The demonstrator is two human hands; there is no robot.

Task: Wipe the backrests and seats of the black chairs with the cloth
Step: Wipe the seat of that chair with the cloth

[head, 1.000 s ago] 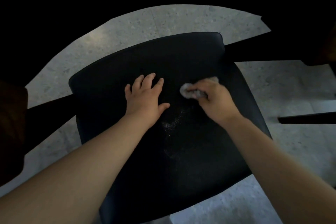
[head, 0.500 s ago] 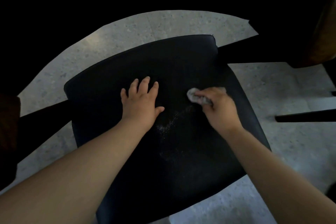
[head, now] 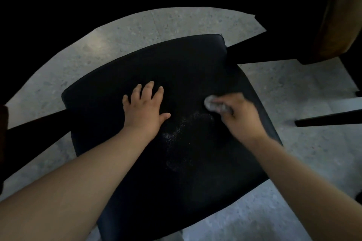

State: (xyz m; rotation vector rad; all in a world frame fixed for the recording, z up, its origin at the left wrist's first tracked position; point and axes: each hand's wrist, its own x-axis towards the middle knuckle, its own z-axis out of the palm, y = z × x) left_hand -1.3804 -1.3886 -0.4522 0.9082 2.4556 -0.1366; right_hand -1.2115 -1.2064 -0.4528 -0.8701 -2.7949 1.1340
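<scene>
A black chair seat (head: 137, 172) fills the middle of the view, with pale specks of dust near its centre. My left hand (head: 146, 108) lies flat on the seat with its fingers spread. To its right, my right hand (head: 241, 116) grips a small grey cloth (head: 212, 104) and presses it against the seat. Only the cloth's left end shows past my fingers. The chair's backrest cannot be made out in the dark upper part of the view.
Speckled grey floor (head: 176, 23) surrounds the seat. Dark bars (head: 329, 118) cross the floor at the right and at the left. A brown wooden piece (head: 340, 25) stands at the upper right. The top of the view is black.
My right hand has slid the cloth a little to the right across the seat and is blurred by motion. My left hand has stayed flat in the same spot.
</scene>
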